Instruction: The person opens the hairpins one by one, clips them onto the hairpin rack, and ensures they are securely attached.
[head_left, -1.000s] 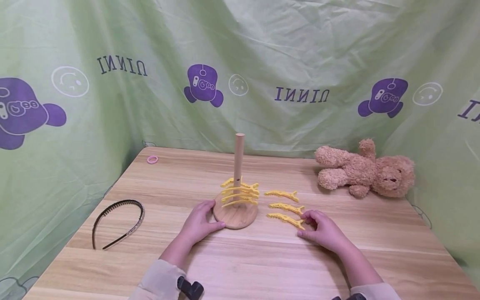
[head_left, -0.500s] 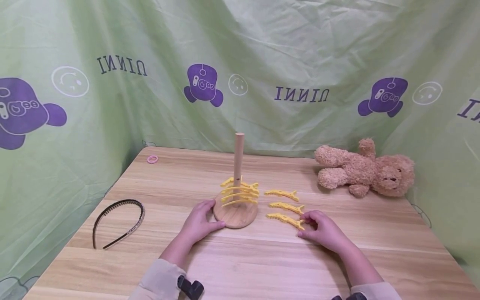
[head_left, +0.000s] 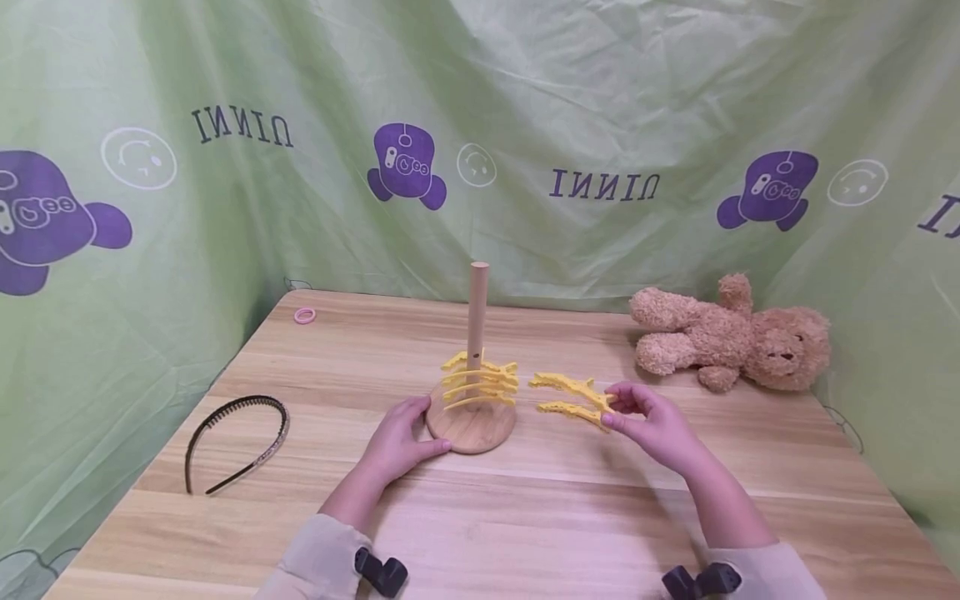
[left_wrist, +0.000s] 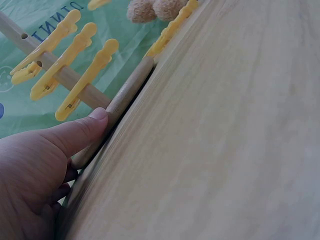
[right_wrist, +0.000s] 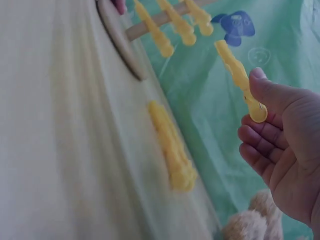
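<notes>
My left hand (head_left: pixel 401 442) holds the round base (left_wrist: pixel 131 87) of a wooden stand by its near left rim, thumb on top. Several yellow hair clips (head_left: pixel 480 392) are on the stand's upright post (head_left: pixel 478 312), stacked one above another near its lower part. In my right hand (head_left: pixel 652 425) a yellow hair clip (right_wrist: pixel 240 75) is pinched by one end between thumb and fingers, raised off the table to the right of the stand. Below it a loose yellow hair clip (head_left: pixel 570 411) lies on the table; another is mostly hidden behind the held one in the head view.
A brown teddy bear (head_left: pixel 720 342) lies on its side at the back right. On the left of the wooden table (head_left: pixel 480 525) is a black headband (head_left: pixel 225 408). A pink ring-shaped band (head_left: pixel 304 316) sits at the back left corner. Green printed cloth (head_left: pixel 525 108) surrounds the table.
My right hand has lifted the nearest loose hair clip off the table, moving up and away from me. The left hand and the stand stay in place.
</notes>
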